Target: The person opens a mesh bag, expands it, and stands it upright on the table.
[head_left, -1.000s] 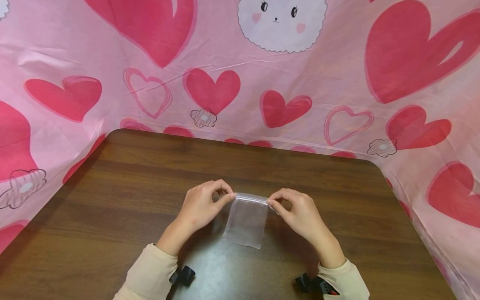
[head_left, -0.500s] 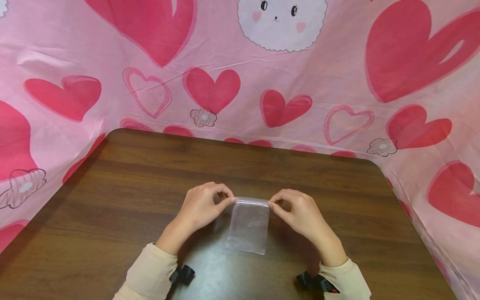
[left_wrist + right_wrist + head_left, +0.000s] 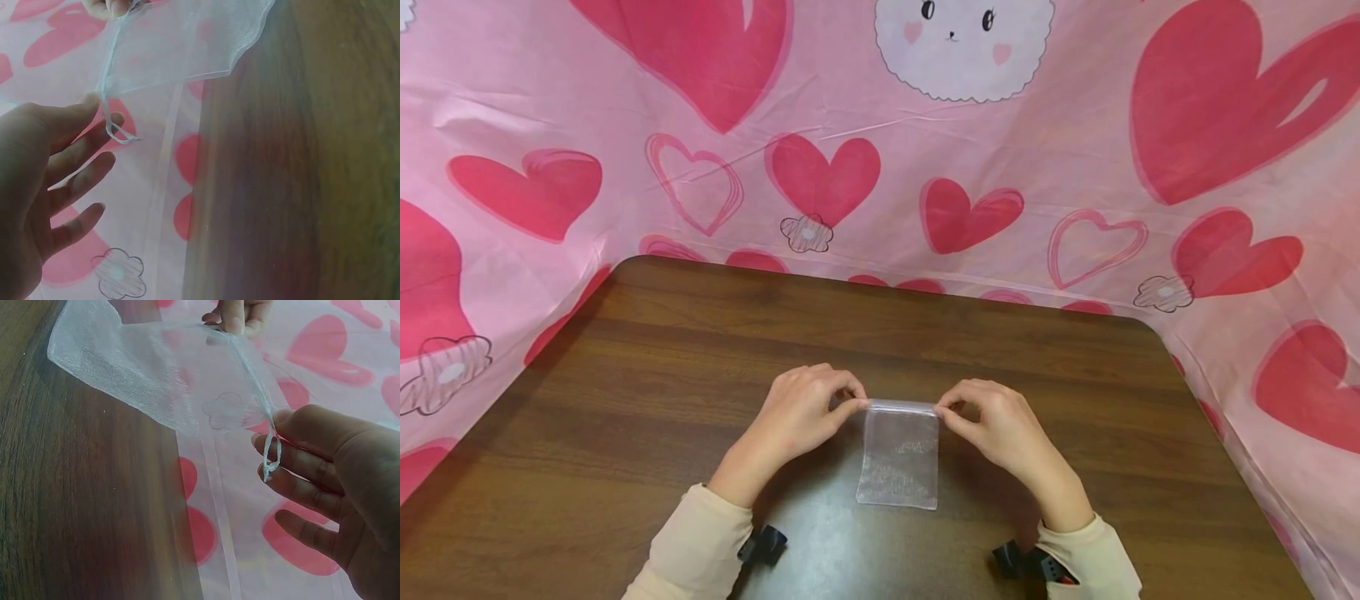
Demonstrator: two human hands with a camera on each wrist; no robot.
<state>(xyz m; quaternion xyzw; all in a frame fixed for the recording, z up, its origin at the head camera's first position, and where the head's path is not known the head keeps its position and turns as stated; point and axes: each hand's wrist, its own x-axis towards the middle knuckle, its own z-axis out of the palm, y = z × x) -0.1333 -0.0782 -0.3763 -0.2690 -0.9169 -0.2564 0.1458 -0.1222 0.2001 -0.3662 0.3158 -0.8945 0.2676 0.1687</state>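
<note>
A small sheer white drawstring pouch hangs by its top edge between both hands in the head view. The left hand pinches its upper left corner between thumb and index finger; the right hand pinches the upper right corner likewise. In the left wrist view a looped cord end dangles by the left hand, whose other fingers are spread. Another cord loop hangs beside the right hand in the right wrist view. The pouch looks flat, and its top edge is drawn straight.
The brown wooden table has rounded far corners. Pink cloth with red hearts stands behind it and along both sides. Black wrist devices show below both forearms, next to beige sleeves.
The pouch's top edge has come slightly nearer and is more level, and its body has swung a little to the right. Both hands keep their pinch; the left has lowered slightly.
</note>
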